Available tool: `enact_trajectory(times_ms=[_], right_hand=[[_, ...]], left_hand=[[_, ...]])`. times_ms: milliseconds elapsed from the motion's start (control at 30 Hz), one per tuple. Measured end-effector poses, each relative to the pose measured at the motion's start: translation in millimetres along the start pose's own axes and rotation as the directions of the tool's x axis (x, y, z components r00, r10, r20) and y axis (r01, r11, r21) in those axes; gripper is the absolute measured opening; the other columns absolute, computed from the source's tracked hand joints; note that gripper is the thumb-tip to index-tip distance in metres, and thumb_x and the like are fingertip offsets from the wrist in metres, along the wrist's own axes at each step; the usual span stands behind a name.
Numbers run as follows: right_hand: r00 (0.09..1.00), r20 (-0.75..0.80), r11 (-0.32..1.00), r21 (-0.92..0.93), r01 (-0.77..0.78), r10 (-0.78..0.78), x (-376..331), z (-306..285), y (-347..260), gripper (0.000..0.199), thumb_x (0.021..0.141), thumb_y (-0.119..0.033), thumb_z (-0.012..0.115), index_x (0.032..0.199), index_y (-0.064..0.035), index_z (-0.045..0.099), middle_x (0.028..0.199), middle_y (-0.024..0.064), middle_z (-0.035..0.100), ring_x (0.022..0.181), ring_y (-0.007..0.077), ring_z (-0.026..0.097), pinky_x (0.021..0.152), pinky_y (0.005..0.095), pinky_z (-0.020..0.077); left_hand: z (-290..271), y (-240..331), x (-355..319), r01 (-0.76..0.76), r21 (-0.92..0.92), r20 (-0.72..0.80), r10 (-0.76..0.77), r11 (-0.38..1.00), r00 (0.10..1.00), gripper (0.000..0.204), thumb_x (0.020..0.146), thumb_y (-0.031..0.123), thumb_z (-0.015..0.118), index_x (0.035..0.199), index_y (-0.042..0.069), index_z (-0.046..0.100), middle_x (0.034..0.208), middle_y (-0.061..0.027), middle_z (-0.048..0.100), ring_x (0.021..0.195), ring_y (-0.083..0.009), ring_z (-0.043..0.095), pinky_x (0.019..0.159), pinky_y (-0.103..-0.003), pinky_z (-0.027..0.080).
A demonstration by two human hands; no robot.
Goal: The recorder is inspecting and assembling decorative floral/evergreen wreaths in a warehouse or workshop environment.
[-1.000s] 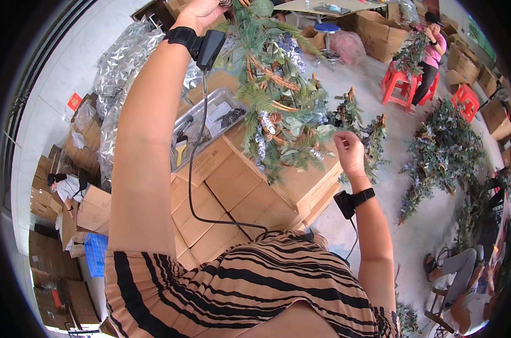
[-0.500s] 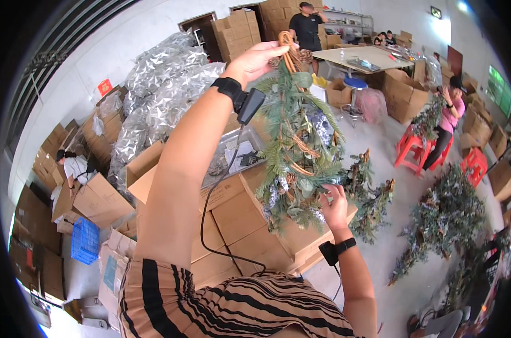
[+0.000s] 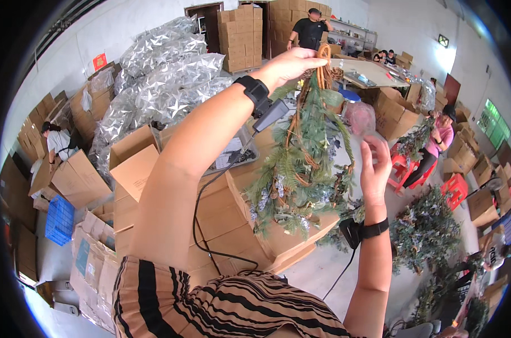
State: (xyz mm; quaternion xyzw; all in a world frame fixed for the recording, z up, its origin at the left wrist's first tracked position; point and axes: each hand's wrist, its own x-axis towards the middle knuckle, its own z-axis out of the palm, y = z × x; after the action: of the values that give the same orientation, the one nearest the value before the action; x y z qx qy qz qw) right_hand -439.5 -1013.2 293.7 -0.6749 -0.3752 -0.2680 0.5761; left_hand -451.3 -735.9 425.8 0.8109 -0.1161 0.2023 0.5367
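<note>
The left hand held up an evergreen swag, its fingers pinching the vine loop on top, as the greenery hung over cardboard boxes; the right hand's fingers, loosely curled and released, hovered just beside it.

Brown cardboard boxes stand packed side by side near the middle, making a low platform — a plastic tray lies on their far part. The pale floor carries a blue crate and worn cardboard at left, red stools and a heap of greenery at right. A pale counter stands far off — small things lie on it, too small to tell.
</note>
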Motion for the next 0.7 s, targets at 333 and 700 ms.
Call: enact_trajectory(times_ms=[333,700], right_hand=[[0.955,-0.297,0.996,-0.082,-0.021,-0.005,-21.3,9.1,16.7,0.024,0.088,-0.016,0.064,0.106,-0.0016,0.058,0.107,0.0089,0.055,0.098,0.0233,0.054,0.081,0.0344,0.0435],[0.869,-0.485,0.992,-0.112,0.048,-0.097,-37.4,-23.9,-26.5,0.008,0.09,-0.006,0.06,0.096,-0.001,0.064,0.09,0.0044,0.06,0.082,0.013,0.058,0.074,0.026,0.048]], left_hand=[[24.5,30.5,22.1,0.106,0.27,-0.284,-0.026,0.957,0.959,0.027,0.079,0.026,0.076,0.084,0.002,0.066,0.074,-0.003,0.061,0.064,-0.0137,0.058,0.054,-0.031,0.046],[14.6,61.3,10.3,0.006,0.564,-0.344,0.229,0.826,0.911,0.054,0.068,0.036,0.079,0.08,-0.014,0.063,0.083,-0.0298,0.065,0.078,-0.0373,0.066,0.072,-0.04,0.051]])
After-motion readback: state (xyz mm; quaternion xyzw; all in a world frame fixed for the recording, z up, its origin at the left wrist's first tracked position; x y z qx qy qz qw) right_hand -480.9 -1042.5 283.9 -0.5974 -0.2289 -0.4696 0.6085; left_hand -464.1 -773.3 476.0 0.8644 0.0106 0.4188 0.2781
